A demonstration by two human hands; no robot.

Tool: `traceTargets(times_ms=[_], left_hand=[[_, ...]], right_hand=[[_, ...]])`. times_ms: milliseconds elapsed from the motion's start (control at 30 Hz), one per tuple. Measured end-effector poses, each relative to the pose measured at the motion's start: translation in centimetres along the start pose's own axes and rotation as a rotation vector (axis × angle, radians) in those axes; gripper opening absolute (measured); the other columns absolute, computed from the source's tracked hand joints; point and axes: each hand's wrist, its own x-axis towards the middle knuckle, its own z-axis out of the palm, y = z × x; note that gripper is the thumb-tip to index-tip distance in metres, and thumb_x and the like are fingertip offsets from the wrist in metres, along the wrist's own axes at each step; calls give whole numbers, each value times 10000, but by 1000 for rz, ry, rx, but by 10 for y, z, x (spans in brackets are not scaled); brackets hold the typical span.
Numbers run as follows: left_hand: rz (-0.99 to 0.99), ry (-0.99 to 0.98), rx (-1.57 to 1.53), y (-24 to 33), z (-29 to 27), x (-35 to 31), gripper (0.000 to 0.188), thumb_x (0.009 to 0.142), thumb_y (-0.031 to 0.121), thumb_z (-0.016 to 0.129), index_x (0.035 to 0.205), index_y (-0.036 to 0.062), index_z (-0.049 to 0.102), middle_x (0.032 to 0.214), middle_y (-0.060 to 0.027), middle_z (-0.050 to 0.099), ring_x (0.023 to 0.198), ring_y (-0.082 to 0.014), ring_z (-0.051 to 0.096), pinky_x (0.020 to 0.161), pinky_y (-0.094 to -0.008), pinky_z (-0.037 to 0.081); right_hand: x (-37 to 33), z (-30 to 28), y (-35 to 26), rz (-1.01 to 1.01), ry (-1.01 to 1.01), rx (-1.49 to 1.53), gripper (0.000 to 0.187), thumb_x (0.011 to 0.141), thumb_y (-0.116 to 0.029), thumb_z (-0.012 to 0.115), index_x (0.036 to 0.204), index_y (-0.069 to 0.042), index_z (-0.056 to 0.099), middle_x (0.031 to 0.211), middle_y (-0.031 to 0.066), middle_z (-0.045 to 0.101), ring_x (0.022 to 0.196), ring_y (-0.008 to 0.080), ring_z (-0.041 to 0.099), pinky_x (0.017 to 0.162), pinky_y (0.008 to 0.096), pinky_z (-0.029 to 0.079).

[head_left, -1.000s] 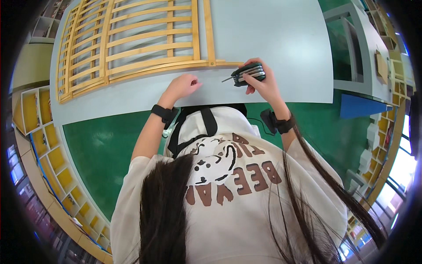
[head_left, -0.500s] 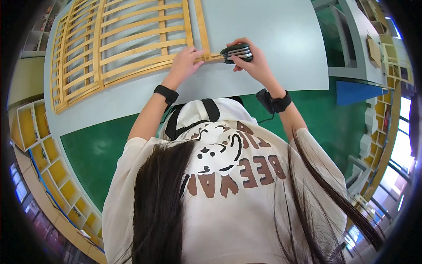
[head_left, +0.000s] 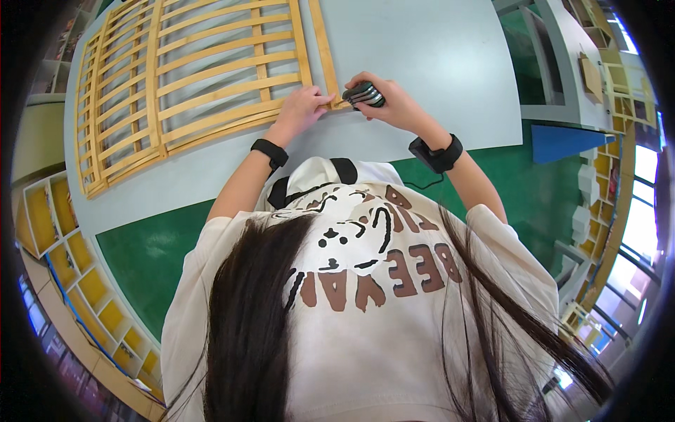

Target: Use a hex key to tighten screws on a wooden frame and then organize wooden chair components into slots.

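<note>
A slatted wooden frame lies on the pale grey table, its near rail running toward me and to the right. My left hand is closed at the near right corner, thumb and fingers on the wood where a loose-looking upright strip meets the rail. Just to the right, my right hand grips a dark folding hex key set with several metal keys folded in its body. The tool's left end sits close by the rail's end; whether a key's tip is in the wood is too small to tell.
Green floor shows below the table's near edge. White shelves with yellow backs stand at the left. At the right are a grey cabinet-like structure and a blue panel.
My right hand has moved left and slightly nearer with the hex key set, which is now tilted by the corner. The left hand has shifted slightly nearer and right.
</note>
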Motion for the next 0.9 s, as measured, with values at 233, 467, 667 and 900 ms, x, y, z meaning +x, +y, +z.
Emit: traceTargets(times_ms=[233, 467, 667, 900], left_hand=[[-6, 69, -47, -3, 2, -3, 360, 649, 135, 589, 994, 227, 544, 732, -29, 483, 707, -194, 466, 596, -297, 405], [-13, 93, -59, -5, 4, -5, 361, 653, 139, 590, 999, 229, 545, 736, -28, 472, 729, -190, 455, 602, -293, 403], [-42, 73, -105, -3, 2, -7, 373, 643, 127, 597, 1000, 223, 545, 747, -24, 470, 740, -190, 451, 612, -292, 401], [-40, 111, -122, -2, 3, -7, 362, 637, 121, 600, 985, 210, 554, 738, -25, 470, 734, -193, 449, 617, -292, 399]], right_hand=[[7, -1, 2, -125, -20, -61, 259, 686, -12, 518, 935, -37, 453, 704, 58, 539, 510, 115, 481, 504, 232, 416], [9, -1, 2, -222, 9, -125, 263, 677, -18, 523, 931, -31, 457, 712, 64, 540, 518, 131, 491, 534, 254, 417], [7, -5, -11, -61, -107, -84, 239, 701, -55, 504, 934, -32, 458, 779, 81, 558, 678, 201, 552, 630, 267, 422], [11, -4, -2, -184, -98, -165, 220, 716, -74, 492, 930, -31, 465, 765, 94, 552, 609, 169, 545, 593, 268, 427]])
